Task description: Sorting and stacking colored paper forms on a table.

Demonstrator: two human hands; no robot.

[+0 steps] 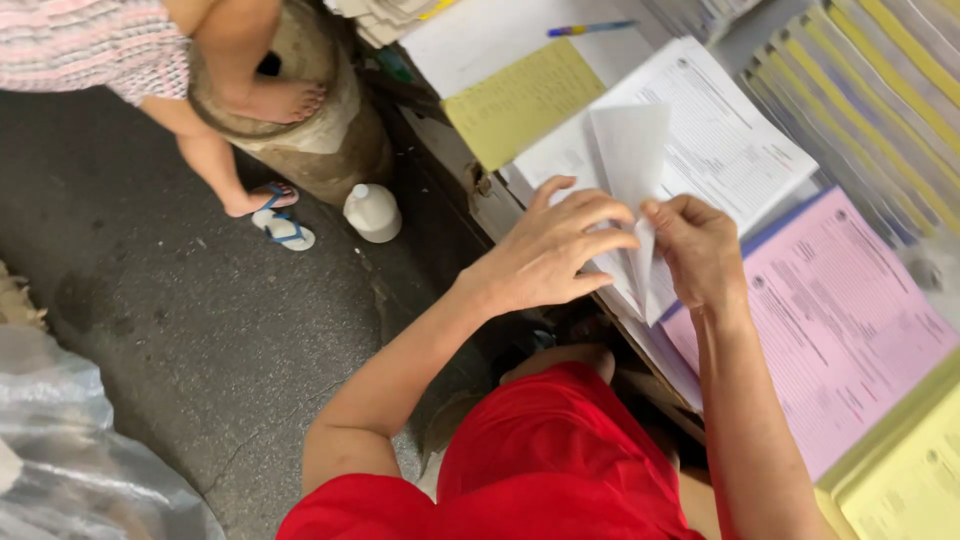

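My left hand (553,248) and my right hand (702,246) both pinch a folded white paper sheet (632,160) that stands up between them. The sheet rises over a stack of white printed forms (722,140) on the table. My left fingers press the fold from the left. My right thumb and fingers grip its lower right edge. A stack of pink printed forms (842,320) lies just right of my right hand.
A yellow form (525,100) and a pen (588,29) lie farther up the table; yellow sheets (905,480) sit at lower right, striped paper stacks (880,90) at upper right. On the dark floor stand a white jug (372,212), a round stone block (310,130) and another person's legs (215,160).
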